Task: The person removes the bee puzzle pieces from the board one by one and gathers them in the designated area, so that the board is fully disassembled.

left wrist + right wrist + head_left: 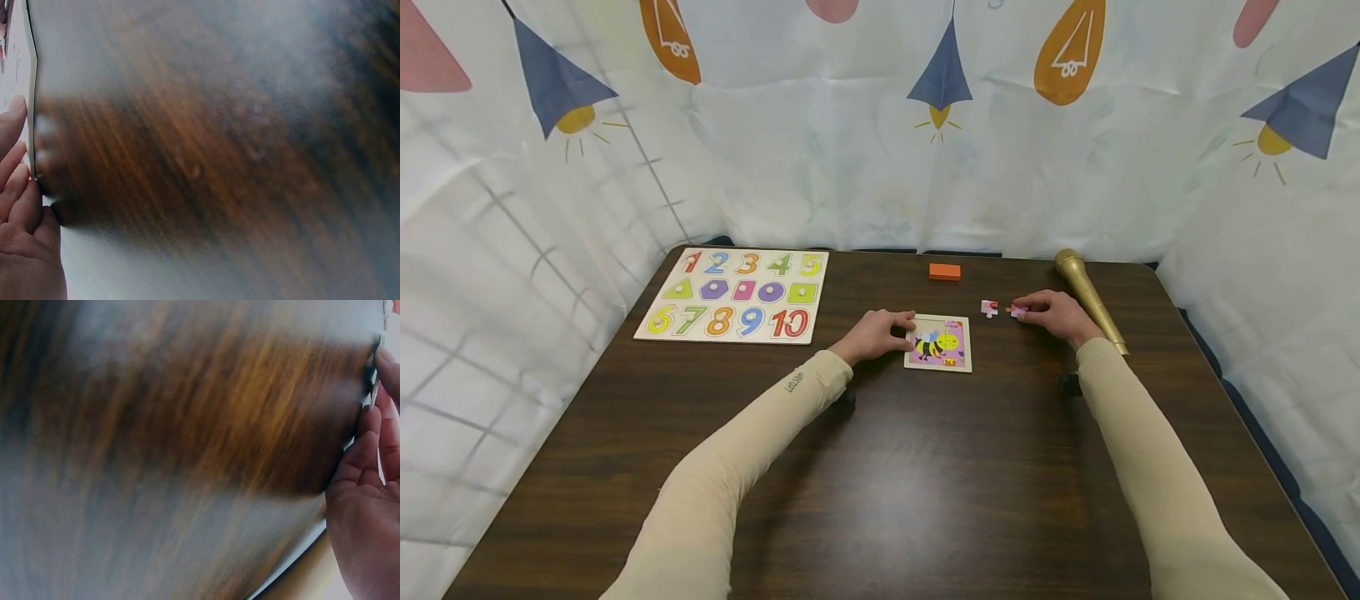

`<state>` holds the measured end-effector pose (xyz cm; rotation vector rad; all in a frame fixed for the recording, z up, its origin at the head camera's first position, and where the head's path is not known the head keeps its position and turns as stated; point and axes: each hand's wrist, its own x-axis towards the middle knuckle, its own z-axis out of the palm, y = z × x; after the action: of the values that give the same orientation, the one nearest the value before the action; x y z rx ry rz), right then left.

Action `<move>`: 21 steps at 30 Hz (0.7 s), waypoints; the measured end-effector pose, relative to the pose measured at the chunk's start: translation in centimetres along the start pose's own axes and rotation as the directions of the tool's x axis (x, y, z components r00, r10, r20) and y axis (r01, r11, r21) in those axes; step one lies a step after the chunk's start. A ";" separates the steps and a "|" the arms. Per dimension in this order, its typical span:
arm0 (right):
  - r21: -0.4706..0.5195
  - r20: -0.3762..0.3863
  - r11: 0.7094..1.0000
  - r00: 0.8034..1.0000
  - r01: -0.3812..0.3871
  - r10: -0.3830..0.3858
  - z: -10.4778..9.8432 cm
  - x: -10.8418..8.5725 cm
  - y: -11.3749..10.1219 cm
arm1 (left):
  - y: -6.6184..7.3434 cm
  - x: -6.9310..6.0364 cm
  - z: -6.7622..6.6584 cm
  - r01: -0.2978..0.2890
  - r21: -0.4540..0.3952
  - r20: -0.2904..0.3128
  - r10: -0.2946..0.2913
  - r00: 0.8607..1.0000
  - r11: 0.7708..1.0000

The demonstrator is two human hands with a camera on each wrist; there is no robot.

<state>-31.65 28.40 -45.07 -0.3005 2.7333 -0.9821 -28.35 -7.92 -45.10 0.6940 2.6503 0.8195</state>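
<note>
A square bee jigsaw puzzle (937,343) with a pale frame lies flat on the table. At its left edge, my left hand (876,335) holds the frame with thumb and fingers; the left wrist view shows the fingers (24,200) along the board's rim. My right hand (1054,315) pinches a small pink jigsaw piece (1017,311) between thumb and fingertips, low over the table. In the right wrist view only a thin edge of the piece shows at the fingers (369,440). A second pink jigsaw piece (989,308) lies between the puzzle and my right hand.
A number and shape board (730,297) lies at the back left of the dark wooden table (880,483). An orange block (944,272) sits behind the puzzle. The gold microphone-shaped object (1086,292) lies just right of my right hand. A printed curtain (850,167) hangs behind.
</note>
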 end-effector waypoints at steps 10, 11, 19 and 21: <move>0.029 0.006 0.999 1.000 -0.015 0.015 0.0 0.0 -0.1 | 0.1 -0.1 -0.1 -0.003 -0.007 0.004 0.003 1.000 1.000; 0.029 0.007 0.999 1.000 -0.014 0.013 0.0 0.0 -0.1 | 0.2 -0.1 -0.1 -0.002 -0.010 0.005 0.002 1.000 1.000; 0.018 0.006 1.000 1.000 -0.016 0.015 0.3 0.2 -0.2 | 0.3 -0.2 -0.2 0.004 -0.007 0.006 -0.004 1.000 1.000; 0.008 0.009 1.000 1.000 -0.018 0.018 0.3 0.3 -0.2 | 0.3 -0.2 -0.2 0.006 -0.015 0.010 -0.005 1.000 1.000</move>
<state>-31.80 27.98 -45.21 -0.2776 2.7189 -0.9846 -28.19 -7.90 -44.78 0.6848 2.6335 0.8318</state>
